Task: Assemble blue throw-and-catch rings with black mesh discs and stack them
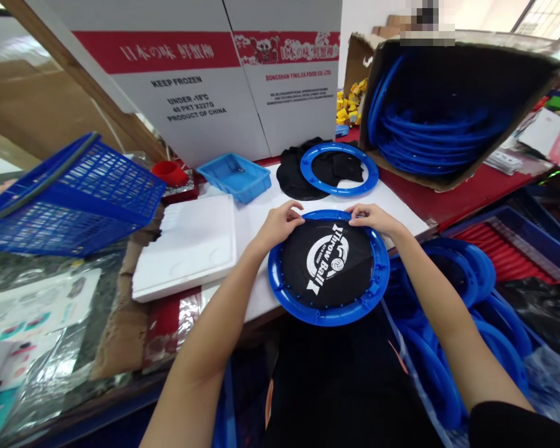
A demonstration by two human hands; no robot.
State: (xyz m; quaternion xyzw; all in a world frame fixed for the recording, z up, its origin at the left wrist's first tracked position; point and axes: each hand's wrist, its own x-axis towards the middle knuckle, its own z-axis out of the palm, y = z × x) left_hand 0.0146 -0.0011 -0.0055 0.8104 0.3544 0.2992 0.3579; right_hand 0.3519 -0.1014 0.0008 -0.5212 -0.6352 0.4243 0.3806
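A blue plastic ring [280,292] lies tilted at the table's front edge, partly over my lap. Across its opening sits a black mesh disc [294,255] printed in white with "Throw Ball". Small pegs show along the ring's inner edge. My left hand [280,227] pinches the mesh edge at the ring's far left, fingers bent and closed. At the far right, my right hand [372,219] has thumb and fingers closed on the mesh edge against the rim. Just beyond, another blue ring [371,177] rests on a pile of black mesh discs [292,177].
A blue tray [236,177] and a white foam slab [186,246] are to the left, beside a tilted blue basket [74,199]. A carton [448,180] of stacked blue rings stands at back right. More rings with mesh [499,348] fill a bag at lower right.
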